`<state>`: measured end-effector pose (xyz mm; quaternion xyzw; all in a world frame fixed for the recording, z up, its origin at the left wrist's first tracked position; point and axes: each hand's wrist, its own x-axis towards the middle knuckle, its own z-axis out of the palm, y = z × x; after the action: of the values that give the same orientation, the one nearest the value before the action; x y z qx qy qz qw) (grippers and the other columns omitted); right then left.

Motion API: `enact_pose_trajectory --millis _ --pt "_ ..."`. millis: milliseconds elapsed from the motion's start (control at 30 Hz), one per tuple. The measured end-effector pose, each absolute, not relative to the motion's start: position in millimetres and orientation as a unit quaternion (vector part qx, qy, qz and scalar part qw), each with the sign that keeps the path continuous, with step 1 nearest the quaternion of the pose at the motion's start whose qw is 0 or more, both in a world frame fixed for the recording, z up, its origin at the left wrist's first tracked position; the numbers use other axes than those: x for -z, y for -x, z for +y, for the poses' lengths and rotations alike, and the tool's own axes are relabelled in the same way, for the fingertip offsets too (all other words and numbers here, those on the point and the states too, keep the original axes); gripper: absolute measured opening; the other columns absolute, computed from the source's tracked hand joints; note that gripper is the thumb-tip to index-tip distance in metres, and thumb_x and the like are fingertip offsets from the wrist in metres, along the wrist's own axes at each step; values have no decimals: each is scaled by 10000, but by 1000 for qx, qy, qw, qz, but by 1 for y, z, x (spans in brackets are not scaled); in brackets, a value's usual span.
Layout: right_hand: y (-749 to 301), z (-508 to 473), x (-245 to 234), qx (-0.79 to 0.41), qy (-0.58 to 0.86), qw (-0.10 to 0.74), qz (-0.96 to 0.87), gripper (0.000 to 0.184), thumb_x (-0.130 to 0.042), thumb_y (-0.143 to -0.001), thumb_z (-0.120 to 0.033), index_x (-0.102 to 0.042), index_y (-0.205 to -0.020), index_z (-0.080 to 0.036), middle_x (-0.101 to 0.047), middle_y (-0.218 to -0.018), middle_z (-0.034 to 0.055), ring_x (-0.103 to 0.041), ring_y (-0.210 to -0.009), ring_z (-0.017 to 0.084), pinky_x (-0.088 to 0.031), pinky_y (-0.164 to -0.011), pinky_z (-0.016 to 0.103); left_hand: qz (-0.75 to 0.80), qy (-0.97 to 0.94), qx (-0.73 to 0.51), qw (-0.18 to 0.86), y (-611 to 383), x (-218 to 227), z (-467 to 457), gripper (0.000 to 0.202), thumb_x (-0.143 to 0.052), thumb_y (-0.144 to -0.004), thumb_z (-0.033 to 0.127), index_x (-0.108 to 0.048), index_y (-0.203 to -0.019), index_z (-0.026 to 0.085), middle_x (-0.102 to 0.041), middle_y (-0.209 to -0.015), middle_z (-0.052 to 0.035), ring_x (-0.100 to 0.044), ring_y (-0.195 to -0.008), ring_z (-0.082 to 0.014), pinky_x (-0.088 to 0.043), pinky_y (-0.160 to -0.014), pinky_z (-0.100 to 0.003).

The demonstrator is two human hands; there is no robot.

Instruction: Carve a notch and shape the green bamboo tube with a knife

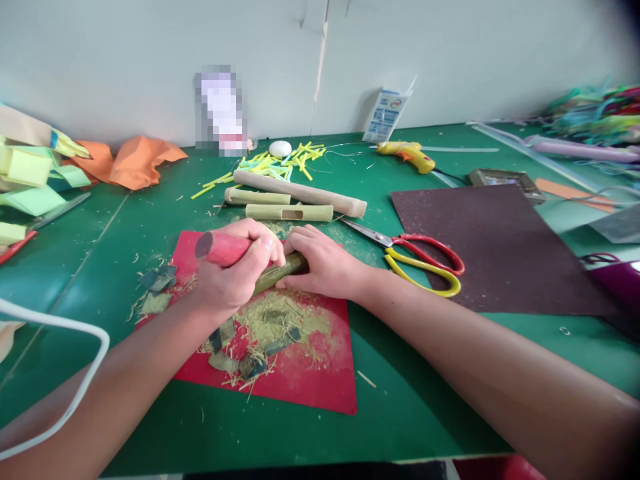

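My left hand [237, 273] is closed round a thick red handle [225, 249]; the tool's working end is hidden by my fingers. It rests at the near end of a green bamboo tube [277, 273]. My right hand [320, 261] wraps over the far end of that tube and presses it down. Beneath lies a red sheet [320, 373], strewn with bamboo shavings [280, 320] and scraps of dark sandpaper [253, 367]. Just beyond my hands are a pale bamboo piece with a rectangular cut-out [315, 213], a shorter bamboo piece [260, 197] and a longer tube [305, 190].
Scissors [385, 241] with red and yellow handles lie right of my hands, partly on a dark brown sheet [505, 253]. A yellow glue gun [407, 155], cut yellow straws [310, 160] and a white egg-shaped object [280, 149] are farther back. Orange paper [143, 163] sits left.
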<state>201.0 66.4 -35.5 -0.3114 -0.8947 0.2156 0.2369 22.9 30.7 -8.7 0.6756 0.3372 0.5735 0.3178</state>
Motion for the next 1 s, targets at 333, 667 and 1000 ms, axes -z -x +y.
enact_pose_trajectory --millis 333,667,1000 --pt "-201 67 34 -214 307 243 -895 371 -794 -721 -426 -560 -854 -171 -560 -884 55 -493 -850 207 -405 -760 332 322 -681 -566 336 -23 9 32 206 -569 -848 179 -635 -653 196 -669 -642 11 -622 -589 -128 -517 -595 -287" --pt "-202 66 37 -209 304 246 -896 377 -786 -727 -444 -561 -861 -174 -567 -887 57 -501 -863 214 -415 -774 343 346 -704 -537 310 -23 7 31 213 -570 -824 154 -629 -625 201 -658 -628 23 -610 -581 -124 -508 -589 -280" --pt "-203 65 35 -227 306 243 -892 355 -763 -756 -443 -582 -889 -167 -606 -939 86 -513 -904 234 -429 -821 373 364 -738 -489 289 -19 8 28 312 -559 -868 209 -560 -557 189 -606 -548 14 -547 -504 -114 -432 -514 -277"
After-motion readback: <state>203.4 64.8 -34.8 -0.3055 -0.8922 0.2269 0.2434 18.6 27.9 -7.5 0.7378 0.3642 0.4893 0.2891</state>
